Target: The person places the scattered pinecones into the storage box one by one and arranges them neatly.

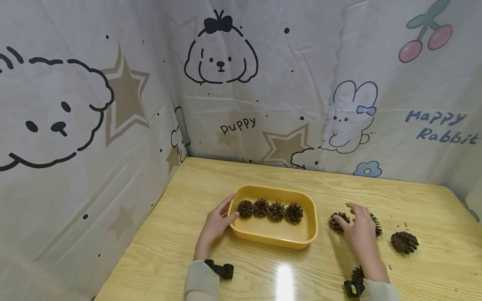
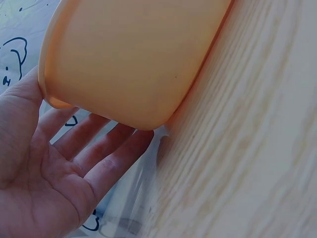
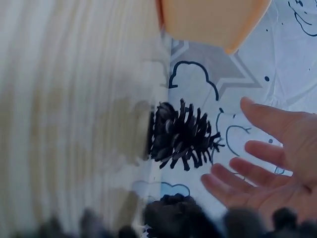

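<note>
My left hand [image 1: 215,223] grips the left end of a yellow plastic tray [image 1: 269,240], thumb at the rim and fingers against the outer wall [image 2: 129,94]. A row of several brown pine cones [image 1: 276,212] lies inside along the tray's middle. To the right of the tray, my right hand [image 1: 362,234] hovers over the table with thumb and fingers spread. Close by its thumb sits a pine cone [image 1: 339,222]; another pine cone [image 1: 377,225] is partly hidden behind the hand. In the right wrist view, a gap shows between the fingers and the nearest pine cone [image 3: 181,136].
Further right on the wooden table [image 1: 180,200] lies a single pine cone [image 1: 404,242], with small brown scraps around it. One more pine cone [image 1: 357,274] is partly covered by the right wrist. A printed white cloth [image 1: 241,96] hangs along the table's back and left sides.
</note>
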The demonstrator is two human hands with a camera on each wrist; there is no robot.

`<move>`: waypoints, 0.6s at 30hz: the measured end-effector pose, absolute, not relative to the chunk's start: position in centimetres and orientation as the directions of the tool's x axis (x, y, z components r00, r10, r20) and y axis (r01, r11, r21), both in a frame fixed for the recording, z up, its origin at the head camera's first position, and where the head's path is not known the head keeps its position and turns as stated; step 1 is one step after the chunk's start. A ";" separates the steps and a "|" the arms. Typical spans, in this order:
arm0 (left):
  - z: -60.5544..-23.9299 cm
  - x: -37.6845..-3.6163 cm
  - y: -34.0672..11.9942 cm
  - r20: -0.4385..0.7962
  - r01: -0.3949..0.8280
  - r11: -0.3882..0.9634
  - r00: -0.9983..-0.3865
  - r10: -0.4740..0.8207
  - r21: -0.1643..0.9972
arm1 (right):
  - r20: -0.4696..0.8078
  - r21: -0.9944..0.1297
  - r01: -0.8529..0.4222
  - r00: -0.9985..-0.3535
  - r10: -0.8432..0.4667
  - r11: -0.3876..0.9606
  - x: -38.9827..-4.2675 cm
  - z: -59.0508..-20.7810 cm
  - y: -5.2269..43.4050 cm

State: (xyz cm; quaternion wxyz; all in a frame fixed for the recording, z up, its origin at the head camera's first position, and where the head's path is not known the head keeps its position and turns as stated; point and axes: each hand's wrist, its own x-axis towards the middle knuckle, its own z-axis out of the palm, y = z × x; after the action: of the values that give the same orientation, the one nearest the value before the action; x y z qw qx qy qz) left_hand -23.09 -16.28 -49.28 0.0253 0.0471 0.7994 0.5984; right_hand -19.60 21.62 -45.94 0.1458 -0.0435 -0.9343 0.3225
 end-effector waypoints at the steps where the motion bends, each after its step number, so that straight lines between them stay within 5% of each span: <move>1: -49.3 -23.1 -16.3 0.015 0.044 0.280 -0.994 0.105 0.959 | 0.209 -0.617 0.010 -0.962 0.177 0.787 -19.6 -46.0 21.8; 8: -49.3 -23.0 -16.2 -0.018 0.008 0.298 -0.996 0.087 0.955 | 0.071 -0.586 0.048 -0.991 0.111 0.809 -20.2 -46.6 22.7; 18: -49.0 -23.0 -16.0 -0.004 0.020 0.309 -0.997 0.079 0.951 | 0.076 -0.560 0.014 -0.995 0.068 0.828 -20.5 -47.2 23.1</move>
State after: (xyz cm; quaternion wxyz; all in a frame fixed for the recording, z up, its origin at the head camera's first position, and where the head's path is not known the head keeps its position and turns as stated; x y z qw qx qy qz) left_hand -22.95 -16.04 -49.04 0.0252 0.0309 0.8087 0.5868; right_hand -20.53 23.14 -47.20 0.0463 -0.0213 -0.9549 0.2924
